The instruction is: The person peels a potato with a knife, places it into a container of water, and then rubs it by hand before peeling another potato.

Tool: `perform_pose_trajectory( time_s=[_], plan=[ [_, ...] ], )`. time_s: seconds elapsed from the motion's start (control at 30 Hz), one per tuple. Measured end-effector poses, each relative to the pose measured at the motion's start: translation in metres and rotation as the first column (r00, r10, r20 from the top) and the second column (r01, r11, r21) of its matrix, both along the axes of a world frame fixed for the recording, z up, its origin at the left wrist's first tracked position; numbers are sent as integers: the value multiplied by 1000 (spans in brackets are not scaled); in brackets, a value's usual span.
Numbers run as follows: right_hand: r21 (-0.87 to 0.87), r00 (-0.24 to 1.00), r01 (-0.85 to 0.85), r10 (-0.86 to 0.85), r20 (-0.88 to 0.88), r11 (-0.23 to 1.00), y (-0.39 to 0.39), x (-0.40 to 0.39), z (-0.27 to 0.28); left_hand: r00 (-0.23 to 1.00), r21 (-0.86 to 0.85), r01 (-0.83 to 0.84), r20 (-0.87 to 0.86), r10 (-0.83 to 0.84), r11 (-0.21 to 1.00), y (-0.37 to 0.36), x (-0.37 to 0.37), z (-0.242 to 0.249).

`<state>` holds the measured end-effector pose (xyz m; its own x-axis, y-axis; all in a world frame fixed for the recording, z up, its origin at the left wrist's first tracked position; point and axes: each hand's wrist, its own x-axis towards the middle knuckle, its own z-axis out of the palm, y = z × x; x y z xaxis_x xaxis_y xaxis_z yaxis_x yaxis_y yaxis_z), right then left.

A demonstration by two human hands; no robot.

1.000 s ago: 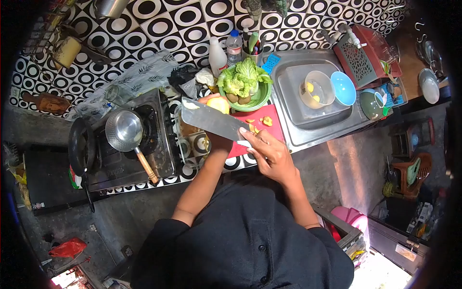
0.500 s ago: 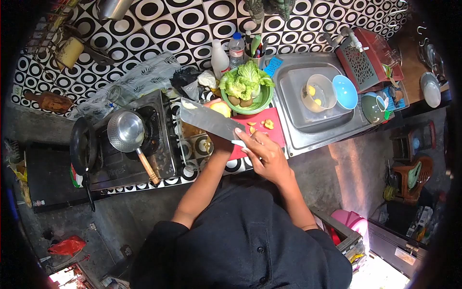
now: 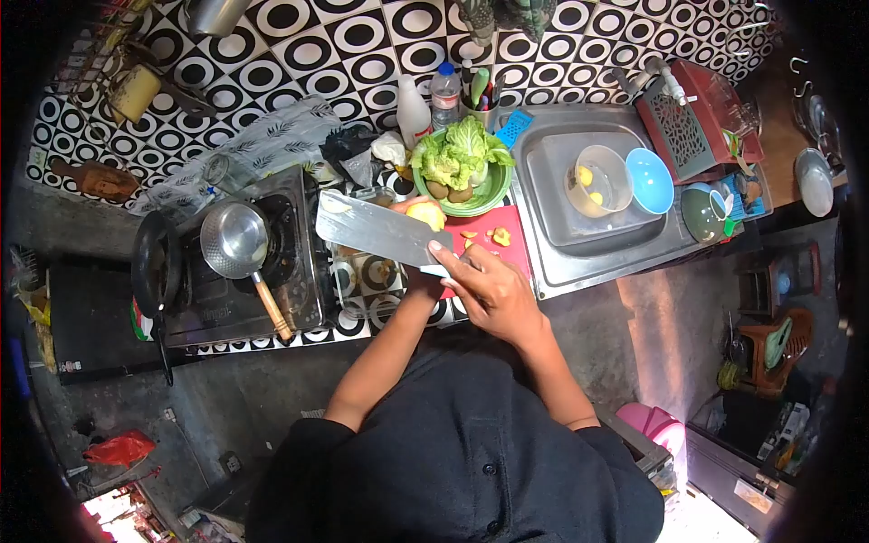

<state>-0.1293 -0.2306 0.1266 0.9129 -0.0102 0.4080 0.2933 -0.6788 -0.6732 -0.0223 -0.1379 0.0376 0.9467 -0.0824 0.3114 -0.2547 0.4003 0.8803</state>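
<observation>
My right hand (image 3: 496,291) is closed around the white handle of a broad cleaver (image 3: 385,233), its index finger laid along the blade. The blade points left and lies across my left hand (image 3: 424,284), hiding most of it. In that hand sits a peeled yellow potato (image 3: 425,215), partly visible past the blade's upper edge. Under the hands is a red cutting board (image 3: 489,264) with yellow scraps (image 3: 499,236) on it. Behind it, a green bowl (image 3: 493,196) holds leafy lettuce (image 3: 464,152) and brown, unpeeled potatoes (image 3: 448,192).
Right of the board is a steel sink (image 3: 543,278) with a clear bowl (image 3: 600,181) holding yellow pieces and a blue bowl (image 3: 648,179). On the left, a saucepan (image 3: 235,240) and black frying pan (image 3: 156,262) rest on the stove (image 3: 204,317). Bottles (image 3: 444,93) stand against the tiled wall.
The cleaver and both hands have shifted slightly left, and the blade lies a little flatter to view. The potato stays in my left hand.
</observation>
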Motion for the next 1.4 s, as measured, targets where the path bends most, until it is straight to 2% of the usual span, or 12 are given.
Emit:
perform_pose_trajectory(
  time_s=[0.13,0.23,0.33,0.83,0.9,0.93,0.97,1.0,1.03,1.1,1.2,1.4],
  plan=[
    [-74,999,-33,32,-11,997,-8,-2,2,986,-20,151,-75,-152,988,5,-2,15],
    [-109,998,-59,60,6,992,-13,-3,0,995,82,100,-20,-99,992,6,5,-4],
    [-142,996,-86,90,22,986,-15,-2,-5,937,-139,316,-107,-332,938,20,10,-10],
    [-116,994,-111,108,-33,987,1,3,-4,873,182,443,-309,-376,878,68,14,3],
    [-51,997,-72,70,-43,996,1,5,-6,957,374,291,-109,-270,881,76,19,-42],
    [19,997,-48,49,-60,999,1,5,-8,967,571,-59,236,-95,818,76,20,-37],
    [87,996,-17,25,-84,996,2,5,-8,816,608,-434,578,4,665,77,20,-32],
    [154,994,16,1,-111,988,4,4,-8,965,565,41,191,-179,824,80,16,-7],
    [219,990,54,-23,-139,974,6,4,-8,927,317,364,-214,-308,875,82,11,19],
    [397,982,135,-70,-174,908,18,1,-15,700,-143,580,-415,-580,802,90,20,7],
    [538,964,238,-130,-231,809,35,1,-25,744,-49,480,-505,-437,876,85,10,11],
    [447,928,344,-227,-295,826,68,21,-52,834,295,478,-449,-321,827,100,4,7]
  ],
)
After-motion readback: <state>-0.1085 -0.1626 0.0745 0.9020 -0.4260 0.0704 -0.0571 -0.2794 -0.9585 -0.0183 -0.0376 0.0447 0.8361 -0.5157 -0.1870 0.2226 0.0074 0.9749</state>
